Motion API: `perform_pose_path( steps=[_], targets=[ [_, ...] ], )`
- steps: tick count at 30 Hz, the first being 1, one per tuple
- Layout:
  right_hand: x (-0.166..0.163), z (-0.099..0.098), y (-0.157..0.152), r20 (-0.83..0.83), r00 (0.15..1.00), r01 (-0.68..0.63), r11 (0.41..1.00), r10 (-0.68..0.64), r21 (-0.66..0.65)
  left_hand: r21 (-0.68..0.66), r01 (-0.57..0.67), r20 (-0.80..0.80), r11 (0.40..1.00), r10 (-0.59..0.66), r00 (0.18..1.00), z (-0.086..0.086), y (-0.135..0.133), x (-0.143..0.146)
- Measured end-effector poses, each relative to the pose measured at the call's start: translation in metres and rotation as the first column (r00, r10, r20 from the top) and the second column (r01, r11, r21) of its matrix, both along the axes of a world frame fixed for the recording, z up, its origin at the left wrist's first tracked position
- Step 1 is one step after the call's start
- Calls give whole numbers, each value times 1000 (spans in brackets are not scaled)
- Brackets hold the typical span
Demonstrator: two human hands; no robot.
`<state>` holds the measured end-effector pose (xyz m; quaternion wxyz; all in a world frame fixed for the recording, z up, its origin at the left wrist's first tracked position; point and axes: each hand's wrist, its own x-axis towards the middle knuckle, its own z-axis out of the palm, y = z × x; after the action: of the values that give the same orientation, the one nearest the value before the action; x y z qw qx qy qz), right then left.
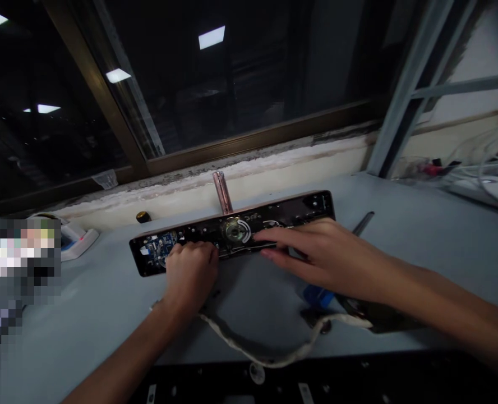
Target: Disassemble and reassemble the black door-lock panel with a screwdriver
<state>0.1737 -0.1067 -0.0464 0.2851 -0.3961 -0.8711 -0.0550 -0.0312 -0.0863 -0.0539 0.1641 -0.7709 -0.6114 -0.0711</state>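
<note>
A long black panel (291,212) with a copper-coloured rim stands tilted on the bench. It carries a blue circuit board (160,247) at its left end and a round metal part (234,230) near the middle. My left hand (192,272) is closed at the panel's lower edge beside the board; its fingertips are hidden. Over the panel's right half reaches my right hand (316,247), index finger and thumb stretched out and apart, nothing visible between them. A pale wrapped cable (266,359) curves below both hands.
A copper-coloured post (222,192) rises behind the panel. A dark, slim tool (363,223) and a blue object (317,296) lie on the right. At the front is a large black board (215,381). A white power strip (79,243) sits left; cables (480,168) pile up far right.
</note>
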Motion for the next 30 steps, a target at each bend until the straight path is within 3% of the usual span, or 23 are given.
perform_pose_path(
  steps=[9,14,18,22,30],
  targets=[
    [-2,-1,0,2,1000,-1,1000,1,21,30,-34,-16,999,35,999,-3,0,1],
    [-1,3,1,-80,997,7,998,-2,59,-35,-75,33,997,77,997,-3,0,1],
    [4,3,10,-107,988,128,979,-112,158,-113,-98,50,989,104,993,-1,-1,0],
    [11,-6,23,-31,970,242,962,-240,128,-151,-115,52,982,124,991,1,-1,0],
    [11,-17,35,-17,965,263,955,-263,139,-141,-79,78,987,91,993,0,-2,-1]
  ],
)
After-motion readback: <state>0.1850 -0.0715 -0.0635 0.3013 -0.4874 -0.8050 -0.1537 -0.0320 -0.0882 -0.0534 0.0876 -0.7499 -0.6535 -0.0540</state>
